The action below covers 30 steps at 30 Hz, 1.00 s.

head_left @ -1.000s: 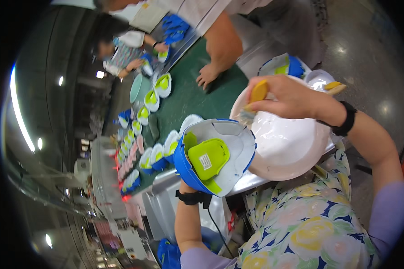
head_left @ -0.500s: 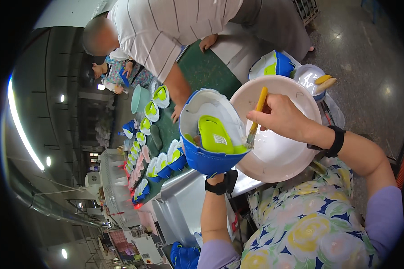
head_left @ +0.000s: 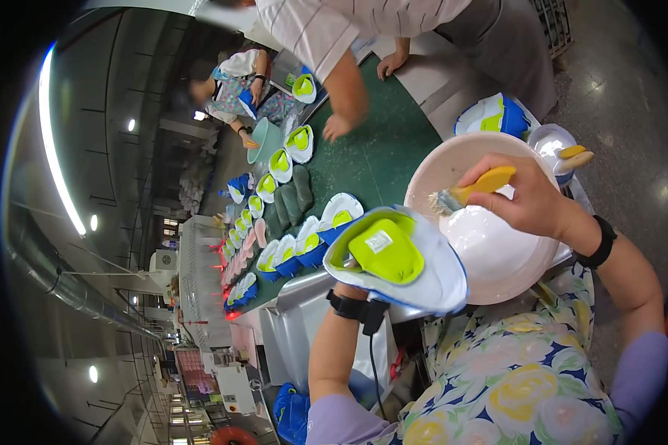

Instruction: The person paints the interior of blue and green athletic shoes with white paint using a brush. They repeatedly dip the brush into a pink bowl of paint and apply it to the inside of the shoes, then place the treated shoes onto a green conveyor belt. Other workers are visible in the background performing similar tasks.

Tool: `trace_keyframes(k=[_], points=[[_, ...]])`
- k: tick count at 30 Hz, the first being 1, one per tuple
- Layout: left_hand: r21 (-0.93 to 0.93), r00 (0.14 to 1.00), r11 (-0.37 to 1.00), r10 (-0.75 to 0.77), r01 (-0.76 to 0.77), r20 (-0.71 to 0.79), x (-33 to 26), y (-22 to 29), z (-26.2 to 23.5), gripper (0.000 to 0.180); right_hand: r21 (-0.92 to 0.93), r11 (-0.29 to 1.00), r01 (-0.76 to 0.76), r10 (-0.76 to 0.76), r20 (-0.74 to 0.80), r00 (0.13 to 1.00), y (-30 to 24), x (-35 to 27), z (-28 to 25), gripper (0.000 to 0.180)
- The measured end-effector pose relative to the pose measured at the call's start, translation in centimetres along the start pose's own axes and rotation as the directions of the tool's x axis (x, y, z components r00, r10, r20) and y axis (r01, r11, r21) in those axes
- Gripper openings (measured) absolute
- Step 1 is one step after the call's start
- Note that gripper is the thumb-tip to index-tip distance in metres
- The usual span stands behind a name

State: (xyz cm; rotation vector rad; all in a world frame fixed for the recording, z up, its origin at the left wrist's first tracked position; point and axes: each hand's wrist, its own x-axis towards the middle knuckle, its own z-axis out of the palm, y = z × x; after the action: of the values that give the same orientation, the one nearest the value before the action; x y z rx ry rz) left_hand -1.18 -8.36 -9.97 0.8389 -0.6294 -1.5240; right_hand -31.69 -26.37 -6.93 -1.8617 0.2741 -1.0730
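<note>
My left hand (head_left: 349,291), mostly hidden, holds a blue and white shoe upper (head_left: 444,276) from its left side. The upper is tipped, showing its pale lining and a lime-green insole-like piece (head_left: 393,256) with a white label. In my right hand (head_left: 523,196) is a flat brush (head_left: 490,182) with a yellow handle, fingers wrapped round it. Its pale bristles point left, above a large pinkish-white basin (head_left: 425,176) and apart from the upper. The basin's inside looks glossy white.
Rows of similar uppers (head_left: 300,142) line a green table (head_left: 393,159), with dark shoe forms (head_left: 293,196) between. A co-worker's hand (head_left: 339,126) hovers over it. Beyond the basin stand another upper (head_left: 493,116) and a small tub (head_left: 551,141) with a yellow-handled tool. Farther off, another person handles an upper.
The brush has left the upper's edge and now tilts over the basin. My left hand has turned the upper and brought it right and nearer. The co-worker's hand has lifted off the table.
</note>
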Motion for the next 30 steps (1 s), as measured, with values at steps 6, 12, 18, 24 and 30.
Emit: trace_keyframes(k=[6, 12, 18, 24, 30], points=[[-0.163, 0.988, 0.975, -0.155, 0.154, 0.010, -0.2, -6.7, 3.0, 0.049, 0.188, 0.864, 0.466, -0.482, 0.042, 0.875, -1.4, 1.3, 3.5, 0.026], [-0.384, 0.975, 0.897, -0.213, 0.220, 0.062, -0.1, -7.0, 4.7, 0.050, -0.016, 0.847, 0.532, -0.517, 0.212, 0.829, -1.3, 3.5, 4.6, 0.024], [-0.427, 0.988, 0.891, -0.148, 0.156, 0.052, 0.8, -5.8, 4.4, 0.053, -0.117, 0.982, 0.147, -0.105, 0.305, 0.947, 0.0, 3.1, 2.4, 0.018], [0.108, 0.979, 0.979, 0.185, -0.175, -0.088, 0.5, -5.9, 3.4, 0.061, -0.169, 0.982, -0.080, 0.125, 0.276, 0.953, 1.2, 2.9, 1.4, 0.014], [0.032, 0.966, 0.999, 0.033, -0.026, -0.258, -0.9, -3.3, 3.5, 0.046, -0.201, 0.959, -0.198, 0.258, 0.338, 0.905, 0.5, 2.1, -0.4, 0.021]])
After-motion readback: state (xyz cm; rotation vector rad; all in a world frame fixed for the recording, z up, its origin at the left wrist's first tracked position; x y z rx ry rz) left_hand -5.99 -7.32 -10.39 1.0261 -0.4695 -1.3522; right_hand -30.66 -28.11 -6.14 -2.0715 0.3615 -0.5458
